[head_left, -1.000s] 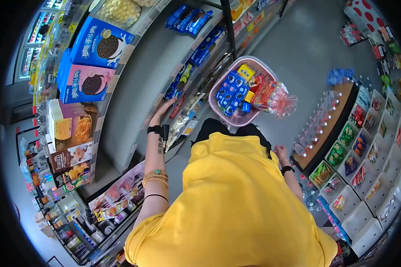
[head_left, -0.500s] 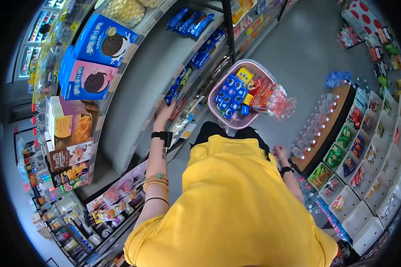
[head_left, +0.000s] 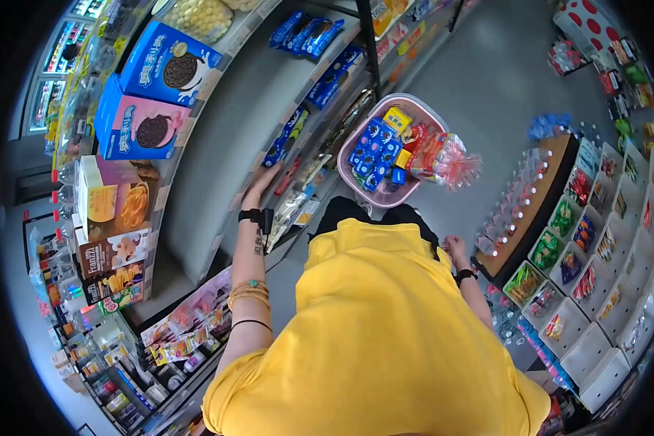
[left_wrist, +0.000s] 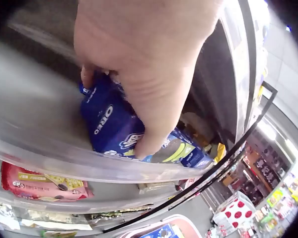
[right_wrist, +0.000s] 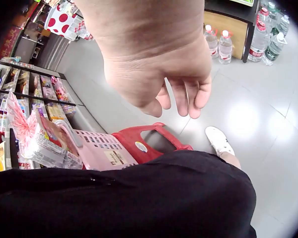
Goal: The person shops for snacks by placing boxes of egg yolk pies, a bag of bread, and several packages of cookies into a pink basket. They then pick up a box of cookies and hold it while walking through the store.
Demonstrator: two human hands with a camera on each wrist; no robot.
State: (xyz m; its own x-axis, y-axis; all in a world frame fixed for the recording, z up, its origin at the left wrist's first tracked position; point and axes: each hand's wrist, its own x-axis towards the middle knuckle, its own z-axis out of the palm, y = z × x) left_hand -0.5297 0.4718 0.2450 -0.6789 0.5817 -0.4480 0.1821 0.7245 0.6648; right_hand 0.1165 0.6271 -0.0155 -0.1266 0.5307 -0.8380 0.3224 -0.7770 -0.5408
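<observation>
In the left wrist view, my left hand [left_wrist: 144,64] grips a blue Oreo package [left_wrist: 107,116] on a shelf, thumb on its front and fingers behind it. The head view shows that hand [head_left: 263,185] at the near end of a row of blue packs [head_left: 287,138]. My right hand [right_wrist: 159,74] hangs in the air, fingers loosely bent, holding nothing. A pink basket [head_left: 345,156] stands on the floor ahead, with blue packs [head_left: 374,154], a yellow box and a ribboned clear bag [head_left: 436,158] in it.
Large Oreo boxes [head_left: 149,131] stand on the upper shelf at left. Below the gripped package lies a red pack [left_wrist: 39,183]. At right are a wooden-topped stand [head_left: 552,171], bottles [head_left: 512,203] and snack bins [head_left: 548,247]. A red stool [right_wrist: 144,141] is beside the basket.
The left hand has shifted slightly left along the shelf edge, staying near the blue packs. The right hand hangs almost where it was.
</observation>
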